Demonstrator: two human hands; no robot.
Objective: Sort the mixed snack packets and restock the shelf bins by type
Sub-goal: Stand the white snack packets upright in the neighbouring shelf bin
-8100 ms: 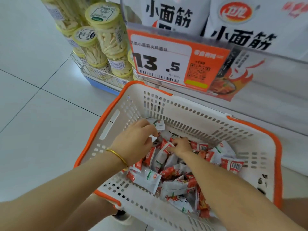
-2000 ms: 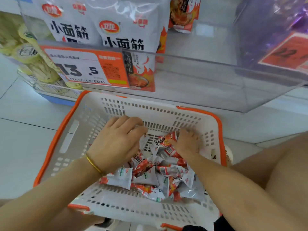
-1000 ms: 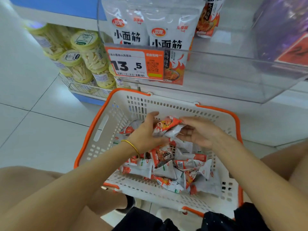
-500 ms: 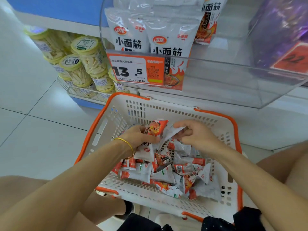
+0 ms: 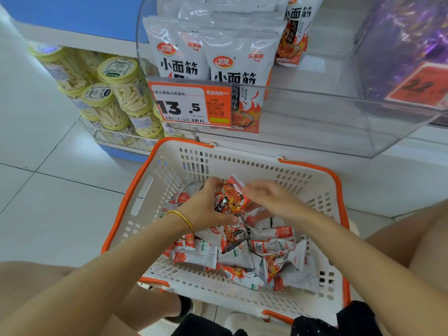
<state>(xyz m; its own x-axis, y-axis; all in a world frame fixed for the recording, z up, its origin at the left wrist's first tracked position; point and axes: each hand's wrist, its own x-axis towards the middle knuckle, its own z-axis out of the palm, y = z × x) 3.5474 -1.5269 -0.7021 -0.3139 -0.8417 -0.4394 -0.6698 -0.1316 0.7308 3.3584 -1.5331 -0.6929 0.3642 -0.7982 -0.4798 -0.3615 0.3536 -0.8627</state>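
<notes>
A white basket with an orange rim sits on the floor before me, holding several small red-and-silver snack packets. My left hand, with a gold bangle on the wrist, grips a bunch of these packets lifted above the pile. My right hand hovers just right of that bunch with relaxed fingers, its fingertips near the packet's edge. Above the basket a clear shelf bin holds big white bags at its left end.
An orange price tag reading 13.5 hangs on the bin front. Yellow-lidded jars stand on a low wire rack at the left. A purple-stocked bin is at the right. White tiled floor lies to the left.
My left hand has gathered the lifted packets more firmly and raised them slightly. My right hand has let go of the silver packet edge and opened beside the bunch.
</notes>
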